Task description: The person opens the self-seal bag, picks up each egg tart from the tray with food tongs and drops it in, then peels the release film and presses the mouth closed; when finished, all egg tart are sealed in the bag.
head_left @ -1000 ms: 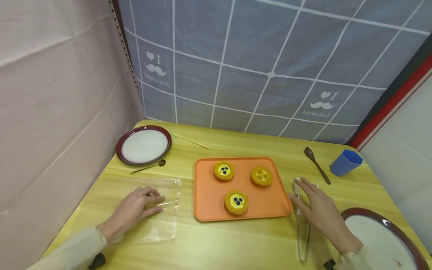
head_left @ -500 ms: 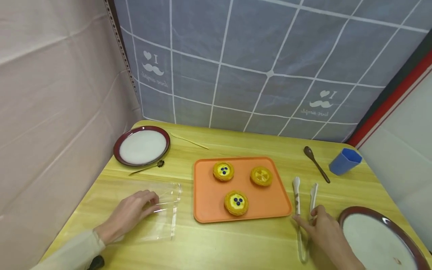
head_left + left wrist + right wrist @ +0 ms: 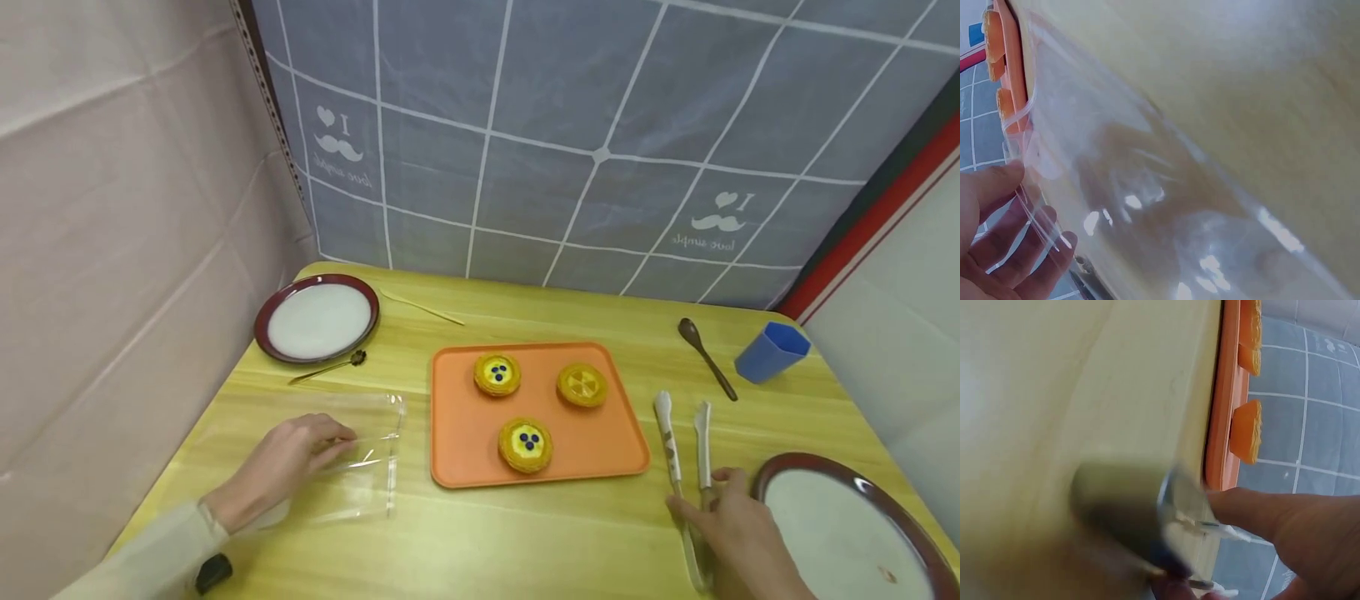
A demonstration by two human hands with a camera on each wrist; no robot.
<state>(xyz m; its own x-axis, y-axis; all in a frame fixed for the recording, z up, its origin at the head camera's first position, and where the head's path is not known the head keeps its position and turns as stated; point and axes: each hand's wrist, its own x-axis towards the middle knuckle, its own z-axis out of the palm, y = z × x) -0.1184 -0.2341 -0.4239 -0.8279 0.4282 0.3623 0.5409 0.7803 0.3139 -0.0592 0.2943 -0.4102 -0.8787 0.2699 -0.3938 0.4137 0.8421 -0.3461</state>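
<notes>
My left hand (image 3: 288, 457) pinches the upper layer of a clear plastic bag (image 3: 371, 496) on the left of the table; in the left wrist view the film (image 3: 1104, 125) lies between thumb and fingers, standing up from the wood. At the lower right, my right hand (image 3: 738, 533) grips metal tongs (image 3: 669, 442) with white tips, the thumb at one arm and fingers at the other. Their tips are spread with nothing between them. Up close, the tongs' bent end (image 3: 1129, 500) is blurred. An orange tray (image 3: 465, 437) between the hands carries three tarts (image 3: 525, 445).
A red-rimmed white plate (image 3: 318, 321) stands back left, beside a small dark-ended spoon (image 3: 326, 369) and a thin yellow stick (image 3: 422, 307). Another plate (image 3: 832, 533) is right of my right hand. A brown spoon (image 3: 707, 358) and a blue cup (image 3: 772, 352) stand back right.
My right hand has drawn back from near the tongs' tips to their middle and taken hold. The tongs have shifted slightly right. My left hand stays at the bag, its fingers drawn closer together.
</notes>
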